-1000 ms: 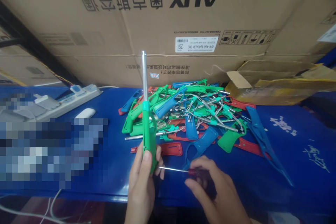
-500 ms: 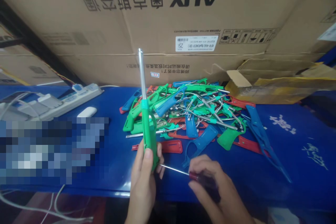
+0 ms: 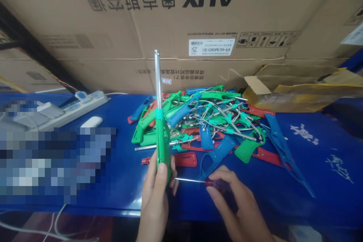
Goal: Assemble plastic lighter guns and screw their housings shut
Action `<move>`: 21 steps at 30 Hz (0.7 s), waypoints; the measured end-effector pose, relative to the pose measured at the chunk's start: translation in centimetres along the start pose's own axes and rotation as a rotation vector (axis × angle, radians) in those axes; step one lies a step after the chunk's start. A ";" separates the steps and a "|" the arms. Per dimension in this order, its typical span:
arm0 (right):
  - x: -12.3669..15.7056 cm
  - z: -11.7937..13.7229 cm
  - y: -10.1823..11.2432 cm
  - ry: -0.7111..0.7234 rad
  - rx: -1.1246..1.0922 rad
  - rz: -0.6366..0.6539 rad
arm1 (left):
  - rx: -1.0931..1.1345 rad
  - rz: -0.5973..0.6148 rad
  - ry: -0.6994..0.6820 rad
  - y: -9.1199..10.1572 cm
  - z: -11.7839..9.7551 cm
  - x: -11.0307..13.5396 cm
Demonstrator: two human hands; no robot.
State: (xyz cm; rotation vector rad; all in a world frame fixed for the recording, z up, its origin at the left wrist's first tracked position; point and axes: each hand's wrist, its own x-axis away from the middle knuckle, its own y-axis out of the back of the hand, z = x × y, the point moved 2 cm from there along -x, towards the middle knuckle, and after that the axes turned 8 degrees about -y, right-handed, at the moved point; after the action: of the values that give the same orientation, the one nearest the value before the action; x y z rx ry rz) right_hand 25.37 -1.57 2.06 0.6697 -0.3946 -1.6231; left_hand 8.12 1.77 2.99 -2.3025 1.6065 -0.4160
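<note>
My left hand (image 3: pixel 157 189) is closed round the handle of a green gas lighter (image 3: pixel 163 143), its metal tube pointing up. In my right hand (image 3: pixel 235 200) is a screwdriver (image 3: pixel 193 180), gripped by its dark red handle. The shaft points left, and its tip is at the lower right side of the lighter, by my left fingertips; whether it touches the lighter I cannot tell. Behind both hands lies a pile of lighter parts (image 3: pixel 206 130): green, blue and red shells, metal tubes and thin wires. A red shell half (image 3: pixel 185 159) lies just behind my left hand.
A large cardboard box (image 3: pixel 159 22) stands as a wall behind the blue table (image 3: pixel 283 211). An opened small carton (image 3: pixel 300 96) is at the back right. To the left lie a power strip (image 3: pixel 76 111) with plugs and a white oval object (image 3: pixel 91 122). Cables (image 3: pixel 31 228) hang at lower left.
The lighter stands more upright, its tube tip having swung slightly right. The screwdriver has levelled out, with its handle a little higher. Both hands keep their hold.
</note>
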 end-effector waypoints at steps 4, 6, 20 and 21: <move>0.1 -0.3 -0.1 0.008 0.036 0.017 | 0.045 -0.051 0.042 0.2 -0.1 0.2; 0.3 -0.3 -0.2 0.019 0.035 0.032 | 0.065 -0.075 0.062 0.3 -0.2 0.3; 0.4 0.0 -0.3 0.014 -0.014 0.066 | 0.020 -0.010 0.027 0.0 0.0 0.0; 0.5 0.0 -0.3 -0.009 -0.005 0.072 | 0.030 -0.013 0.029 0.0 0.0 -0.1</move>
State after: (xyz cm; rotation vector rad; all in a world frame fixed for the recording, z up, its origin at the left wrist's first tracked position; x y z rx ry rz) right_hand 25.17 -2.05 1.76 0.6375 -0.4165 -1.5588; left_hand 8.07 1.82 2.99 -2.2964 1.5888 -0.4752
